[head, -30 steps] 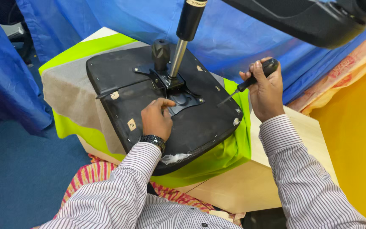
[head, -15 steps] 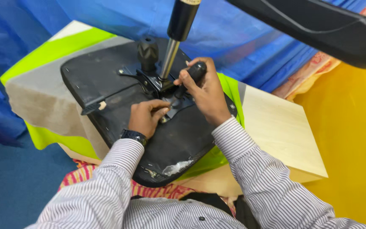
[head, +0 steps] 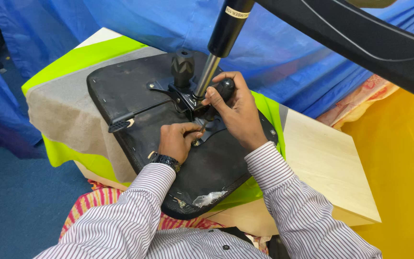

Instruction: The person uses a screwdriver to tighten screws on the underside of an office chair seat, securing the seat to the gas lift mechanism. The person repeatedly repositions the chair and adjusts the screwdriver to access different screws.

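**Both hands at the mechanism plate of an upturned chair seat**

Chair seat (head: 135, 91) lies upside down, black underside up, on a table (head: 327, 163) draped with grey and lime-green cloth (head: 58, 110). Gas cylinder (head: 219, 45) stands up from the metal mechanism plate (head: 180, 98) at the seat's centre. A black knob (head: 183, 67) sits just behind the plate; a lever with a flat paddle end (head: 120, 122) runs out to the left.

Right hand (head: 238, 112) is clenched around the black handle of a screwdriver (head: 224, 91), shaft angled down toward the plate. Left hand (head: 176, 139), wristwatch (head: 166, 160) on the wrist, has fingers curled, pinching at the shaft's lower end near the tip; whether it grips the tip or a fastener cannot be told. Hands are nearly touching. Blue sheeting (head: 135, 24) hangs behind.
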